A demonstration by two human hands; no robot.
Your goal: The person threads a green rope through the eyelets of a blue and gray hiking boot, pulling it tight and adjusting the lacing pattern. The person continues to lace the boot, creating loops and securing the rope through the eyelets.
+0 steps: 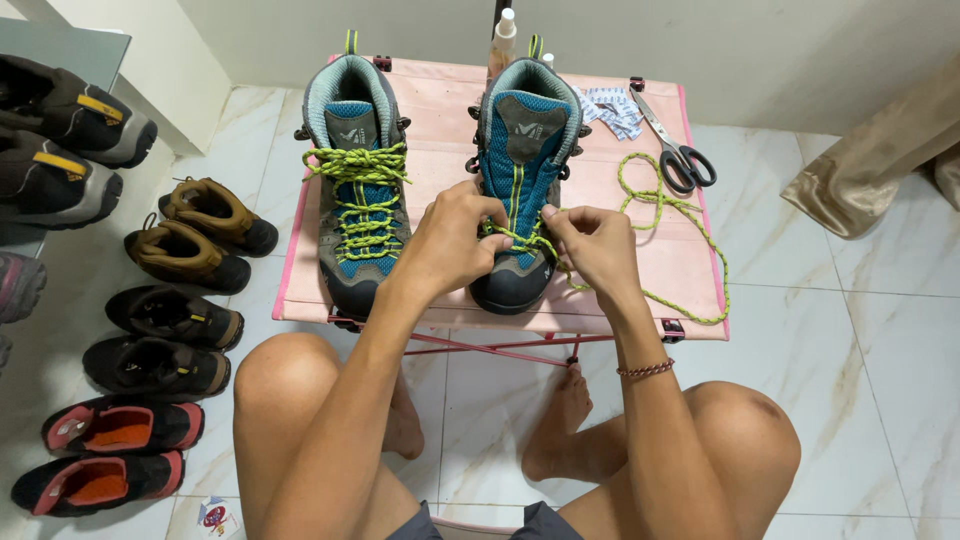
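We see the left hand (452, 240) and right hand (595, 245) each pinching the yellow-green cord lace (655, 215) at the toe of the grey-and-teal hiking boot (520, 180), which stands on the small pink folding table (680, 265) beside 1 laced matching boot (358, 170).

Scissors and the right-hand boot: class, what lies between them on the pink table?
In the head view, loose yellow-green cord lies between the scissors and right boot.
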